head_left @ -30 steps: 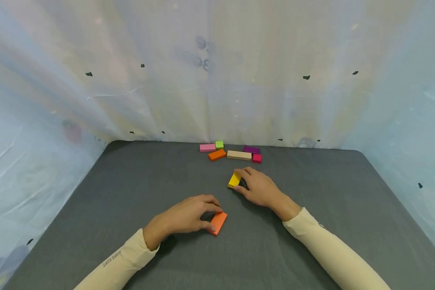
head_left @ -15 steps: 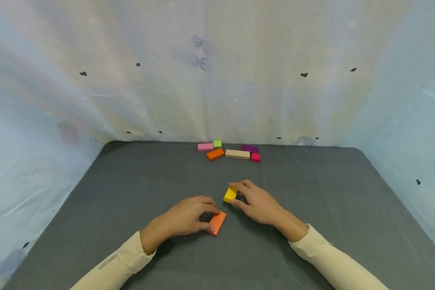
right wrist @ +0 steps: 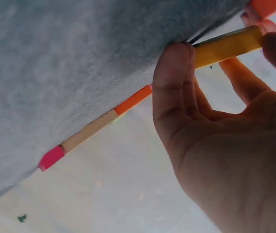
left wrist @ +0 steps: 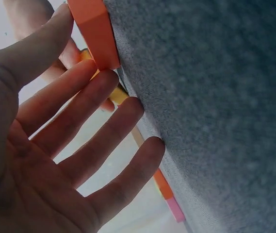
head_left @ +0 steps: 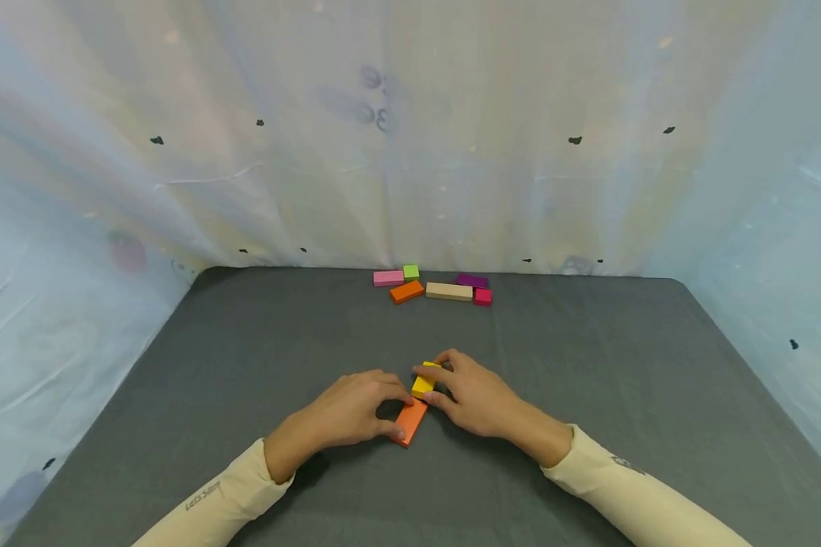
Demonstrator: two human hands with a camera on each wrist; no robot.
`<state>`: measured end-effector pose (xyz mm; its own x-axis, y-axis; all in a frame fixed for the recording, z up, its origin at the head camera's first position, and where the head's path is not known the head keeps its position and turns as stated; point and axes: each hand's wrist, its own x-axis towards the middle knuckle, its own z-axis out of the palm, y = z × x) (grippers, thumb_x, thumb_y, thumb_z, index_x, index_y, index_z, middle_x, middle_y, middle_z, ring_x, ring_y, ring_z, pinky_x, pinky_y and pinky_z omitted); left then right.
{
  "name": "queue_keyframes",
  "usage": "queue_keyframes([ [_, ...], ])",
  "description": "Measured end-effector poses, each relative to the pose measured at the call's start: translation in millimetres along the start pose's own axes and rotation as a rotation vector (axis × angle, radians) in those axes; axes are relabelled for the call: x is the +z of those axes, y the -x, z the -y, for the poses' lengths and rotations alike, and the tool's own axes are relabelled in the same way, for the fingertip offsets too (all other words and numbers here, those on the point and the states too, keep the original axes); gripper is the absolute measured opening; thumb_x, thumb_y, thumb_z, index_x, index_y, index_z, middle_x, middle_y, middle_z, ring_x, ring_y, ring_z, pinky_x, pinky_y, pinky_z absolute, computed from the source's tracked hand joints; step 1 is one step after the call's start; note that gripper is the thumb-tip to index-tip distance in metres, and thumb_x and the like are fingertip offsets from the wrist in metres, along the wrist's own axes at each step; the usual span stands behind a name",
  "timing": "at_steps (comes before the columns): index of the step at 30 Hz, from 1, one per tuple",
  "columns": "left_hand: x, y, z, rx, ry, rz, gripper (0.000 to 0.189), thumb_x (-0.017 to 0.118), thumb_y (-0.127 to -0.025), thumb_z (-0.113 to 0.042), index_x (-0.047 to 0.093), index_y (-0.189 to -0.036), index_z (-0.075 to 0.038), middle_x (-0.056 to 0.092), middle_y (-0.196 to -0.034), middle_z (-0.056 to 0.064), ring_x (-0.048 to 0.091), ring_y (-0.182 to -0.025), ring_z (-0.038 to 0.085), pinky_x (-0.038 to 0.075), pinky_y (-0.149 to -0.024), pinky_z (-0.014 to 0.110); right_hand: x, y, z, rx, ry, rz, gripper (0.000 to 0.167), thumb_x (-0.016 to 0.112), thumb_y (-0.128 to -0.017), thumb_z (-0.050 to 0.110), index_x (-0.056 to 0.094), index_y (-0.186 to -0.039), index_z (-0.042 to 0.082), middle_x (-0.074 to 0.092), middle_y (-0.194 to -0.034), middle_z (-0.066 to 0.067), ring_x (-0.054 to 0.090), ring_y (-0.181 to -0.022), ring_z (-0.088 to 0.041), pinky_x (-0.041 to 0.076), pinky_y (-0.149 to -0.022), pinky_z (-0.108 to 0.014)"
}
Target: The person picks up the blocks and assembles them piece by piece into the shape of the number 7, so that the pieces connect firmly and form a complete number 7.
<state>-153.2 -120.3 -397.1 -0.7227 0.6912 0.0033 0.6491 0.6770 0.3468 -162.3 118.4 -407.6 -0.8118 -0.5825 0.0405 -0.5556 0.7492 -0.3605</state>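
Observation:
On the dark grey table, my left hand [head_left: 352, 408] holds an orange block [head_left: 410, 422] between thumb and fingertips; the left wrist view shows the thumb and a fingertip at the ends of this orange block [left wrist: 96, 36], other fingers spread. My right hand [head_left: 482, 395] pinches a yellow block [head_left: 424, 382] by its ends, thumb on the near one. In the right wrist view the yellow block [right wrist: 227, 47] spans from fingertips to thumb. Its near end is right at the far end of the orange block, the two lying nearly in line.
Along the back edge of the table [head_left: 260, 334] lie a pink block [head_left: 388, 279], a green block [head_left: 410, 273], another orange block [head_left: 407, 292], a beige block [head_left: 449, 292], a purple block [head_left: 473, 281] and a red block [head_left: 483, 297]. Behind them hangs a pale curtain [head_left: 451, 152].
My right hand has brought the yellow block nearer and to the left, up to the far end of the orange block. My left hand has stayed almost still on the orange block.

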Motion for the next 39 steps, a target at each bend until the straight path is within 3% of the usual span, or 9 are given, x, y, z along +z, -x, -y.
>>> queue_keyframes([
  [5, 0.4, 0.2, 0.8, -0.005, 0.004, 0.004, 0.041, 0.080, -0.080, -0.044, 0.073, -0.117, -0.027, 0.068, -0.118, -0.010, 0.062, -0.110, 0.012, 0.054, -0.090, 0.040, 4, -0.9, 1, -0.007, 0.046, -0.001, 0.046, 0.058, -0.098, 0.048, 0.058, -0.139, 0.029, 0.054, -0.129, -0.006, 0.056, -0.106, -0.019, 0.053, -0.082, -0.038],
  [11, -0.2, -0.3, 0.1, -0.010, 0.002, -0.001, 0.042, 0.081, -0.080, -0.045, 0.073, -0.117, -0.027, 0.069, -0.117, -0.011, 0.062, -0.109, 0.011, 0.054, -0.090, 0.039, 3, -1.4, -3, -0.042, 0.033, -0.012, 0.036, 0.059, -0.101, 0.029, 0.060, -0.137, 0.027, 0.055, -0.126, -0.005, 0.056, -0.105, -0.019, 0.053, -0.085, -0.039],
  [17, -0.9, 0.2, -0.6, -0.011, 0.001, -0.002, 0.041, 0.081, -0.080, -0.044, 0.073, -0.117, -0.026, 0.069, -0.116, -0.011, 0.063, -0.109, 0.011, 0.054, -0.091, 0.039, 2, -1.7, -8, -0.100, 0.053, -0.057, 0.036, 0.065, -0.097, 0.015, 0.063, -0.131, 0.026, 0.058, -0.121, -0.004, 0.059, -0.102, -0.019, 0.054, -0.084, -0.037],
  [33, -0.1, -0.2, -0.4, 0.003, -0.031, -0.026, 0.034, 0.077, -0.084, -0.040, 0.074, -0.114, -0.024, 0.070, -0.114, -0.010, 0.064, -0.105, 0.011, 0.054, -0.088, 0.038, 1, -2.7, -8, -0.137, 0.048, -0.089, 0.031, 0.068, -0.095, 0.019, 0.066, -0.125, 0.026, 0.058, -0.122, -0.003, 0.058, -0.102, -0.019, 0.053, -0.084, -0.038],
  [39, -1.0, -1.8, 0.9, 0.007, -0.026, 0.000, 0.041, 0.076, -0.086, -0.042, 0.070, -0.123, -0.026, 0.068, -0.119, -0.009, 0.063, -0.109, 0.013, 0.053, -0.091, 0.040, 0, -2.9, -9, -0.147, 0.045, -0.089, 0.033, 0.069, -0.094, 0.018, 0.066, -0.125, 0.025, 0.059, -0.122, -0.003, 0.058, -0.104, -0.019, 0.053, -0.086, -0.039],
])
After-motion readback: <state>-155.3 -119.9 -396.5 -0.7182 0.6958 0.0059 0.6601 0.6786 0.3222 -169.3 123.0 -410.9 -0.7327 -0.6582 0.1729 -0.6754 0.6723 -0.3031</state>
